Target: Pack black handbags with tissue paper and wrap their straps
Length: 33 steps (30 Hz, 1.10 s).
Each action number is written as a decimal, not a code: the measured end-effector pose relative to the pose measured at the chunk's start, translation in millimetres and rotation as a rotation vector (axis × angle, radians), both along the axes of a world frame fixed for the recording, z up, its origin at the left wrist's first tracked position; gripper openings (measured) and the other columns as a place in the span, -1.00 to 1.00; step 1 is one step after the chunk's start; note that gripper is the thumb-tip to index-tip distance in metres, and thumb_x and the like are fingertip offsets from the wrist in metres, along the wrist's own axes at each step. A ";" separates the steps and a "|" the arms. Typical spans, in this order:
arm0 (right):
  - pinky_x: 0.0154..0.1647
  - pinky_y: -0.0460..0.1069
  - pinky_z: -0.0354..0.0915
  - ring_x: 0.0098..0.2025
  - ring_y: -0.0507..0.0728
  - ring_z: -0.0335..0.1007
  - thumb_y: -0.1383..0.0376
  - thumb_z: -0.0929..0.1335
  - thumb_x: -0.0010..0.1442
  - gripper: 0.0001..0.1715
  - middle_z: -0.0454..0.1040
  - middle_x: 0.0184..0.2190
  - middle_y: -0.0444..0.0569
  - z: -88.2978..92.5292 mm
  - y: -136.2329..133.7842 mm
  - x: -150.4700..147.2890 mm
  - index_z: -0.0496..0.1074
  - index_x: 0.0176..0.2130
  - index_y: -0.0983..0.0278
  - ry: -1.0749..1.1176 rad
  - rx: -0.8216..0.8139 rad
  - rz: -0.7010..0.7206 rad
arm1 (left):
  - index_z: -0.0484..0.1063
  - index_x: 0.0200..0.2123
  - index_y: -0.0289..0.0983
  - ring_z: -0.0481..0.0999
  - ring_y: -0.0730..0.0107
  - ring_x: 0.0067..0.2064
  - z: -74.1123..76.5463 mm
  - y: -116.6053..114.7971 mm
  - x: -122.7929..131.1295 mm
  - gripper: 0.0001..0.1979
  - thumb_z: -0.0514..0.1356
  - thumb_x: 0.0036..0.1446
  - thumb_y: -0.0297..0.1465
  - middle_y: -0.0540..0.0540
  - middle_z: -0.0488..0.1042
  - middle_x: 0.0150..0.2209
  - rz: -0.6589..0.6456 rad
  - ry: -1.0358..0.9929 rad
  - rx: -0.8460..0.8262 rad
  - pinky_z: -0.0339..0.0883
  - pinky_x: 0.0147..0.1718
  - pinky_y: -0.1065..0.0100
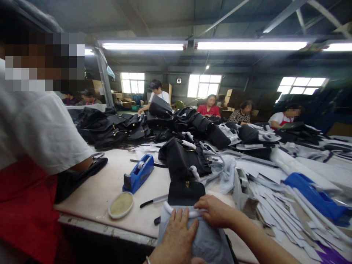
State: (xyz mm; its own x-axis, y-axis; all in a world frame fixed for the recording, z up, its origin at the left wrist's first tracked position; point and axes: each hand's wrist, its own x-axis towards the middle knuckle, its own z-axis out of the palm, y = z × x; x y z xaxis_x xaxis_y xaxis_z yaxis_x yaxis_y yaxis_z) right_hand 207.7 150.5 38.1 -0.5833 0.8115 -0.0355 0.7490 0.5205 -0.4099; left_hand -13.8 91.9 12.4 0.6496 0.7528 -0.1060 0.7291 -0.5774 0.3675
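A grey cloth bag (209, 240) lies on the near edge of the table (96, 194), with a black handbag (186, 192) sticking out of its far end. My left hand (177, 236) lies flat on the grey cloth, fingers stretched out. My right hand (216, 211) rests at the bag's mouth, its fingers curled over a white rolled edge (181, 213) of the cloth.
A blue tape dispenser (139, 178), a round dish (121, 204) and a black-handled knife (152, 200) lie to the left. Black handbags (115, 126) pile up behind. White paper sheets (277, 205) and a blue plastic piece (316, 196) spread at right. A co-worker's sleeve (41, 128) is close at left; several people sit at the far side.
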 end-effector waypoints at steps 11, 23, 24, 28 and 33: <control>-0.09 -0.09 0.28 -0.13 0.11 0.46 0.39 0.36 0.18 -0.82 0.56 -0.23 -0.03 -6.9 22.6 -30.7 0.60 -0.30 0.25 -0.020 0.006 -0.106 | 0.15 0.35 -0.14 -0.04 -0.51 0.38 -16.0 10.9 6.0 -0.09 0.30 -0.02 0.06 -0.46 -0.08 0.42 0.018 0.001 -0.041 -0.18 0.29 -0.35; -0.19 0.02 0.26 -0.18 0.23 0.48 0.22 0.45 0.10 -0.46 0.55 -0.25 0.05 29.2 41.3 -53.6 0.34 0.05 0.31 -0.069 0.098 -0.385 | 0.18 0.34 -0.16 -0.05 -0.57 0.37 1.7 5.3 0.4 -0.02 0.30 -0.08 0.15 -0.52 -0.05 0.40 0.016 -0.038 -0.078 -0.16 0.29 -0.34; -0.21 0.01 0.26 -0.19 0.22 0.49 0.23 0.44 0.10 -0.45 0.55 -0.26 0.03 33.2 31.9 -54.5 0.34 0.06 0.29 -0.067 0.094 -0.357 | 0.19 0.33 -0.18 -0.05 -0.58 0.37 5.3 2.9 -0.3 -0.01 0.30 -0.09 0.17 -0.53 -0.02 0.39 0.020 -0.051 -0.078 -0.18 0.30 -0.34; -0.08 -0.03 0.27 -0.03 0.18 0.46 0.44 0.30 0.15 -0.72 0.51 -0.06 0.05 32.4 -13.5 -58.0 0.46 -0.13 0.23 -0.064 0.100 -0.205 | 0.17 0.34 -0.20 0.12 -0.51 0.32 15.7 -7.9 -4.0 -0.01 0.32 -0.07 0.13 -0.51 0.16 0.33 0.052 -0.147 -0.056 -0.05 0.27 -0.34; -0.16 -0.01 0.38 -0.14 0.19 0.53 0.54 0.19 0.06 -0.54 0.56 -0.17 0.03 -4.2 -57.0 -45.0 0.45 -0.13 0.22 0.002 0.159 -0.173 | 0.08 0.36 0.00 0.09 -0.36 0.36 14.2 -10.5 -11.7 -0.08 0.35 -0.02 0.01 -0.22 0.08 0.41 -0.042 -0.325 -0.052 -0.14 0.31 -0.33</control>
